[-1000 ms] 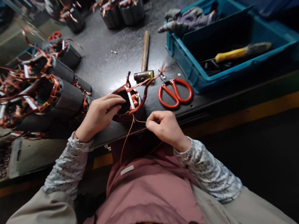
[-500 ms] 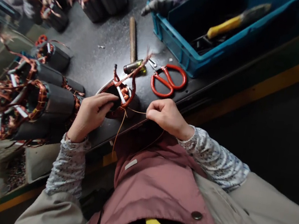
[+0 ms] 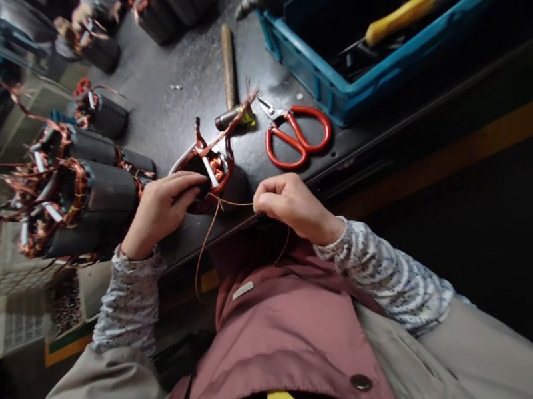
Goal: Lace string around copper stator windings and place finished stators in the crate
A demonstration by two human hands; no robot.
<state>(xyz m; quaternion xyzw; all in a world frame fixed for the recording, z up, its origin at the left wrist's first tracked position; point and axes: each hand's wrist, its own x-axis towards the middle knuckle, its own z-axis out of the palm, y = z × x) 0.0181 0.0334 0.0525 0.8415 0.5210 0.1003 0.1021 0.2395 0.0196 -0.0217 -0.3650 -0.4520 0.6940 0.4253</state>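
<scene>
A motor stator with copper windings, a white sleeve and upright leads stands near the table's front edge. My left hand is closed on its near left rim, with the fingertips partly hidden at the dark opening. A thin tan cord runs from the windings to my right hand, whose thumb and fingers pinch it just off the stator's right side. Another end of the cord hangs down over the table edge. Red-handled scissors lie beyond my right hand, and a wooden-handled hammer lies behind the stator.
Several stators are grouped on the left, with more at the back. A blue bin holds a yellow-handled tool. A co-worker's hand touches another stator at the far left. Crates stand lower left.
My right hand has come slightly closer to the stator, with the cord still pinched. My left hand keeps its place on the rim. The whole view has shifted a little.
</scene>
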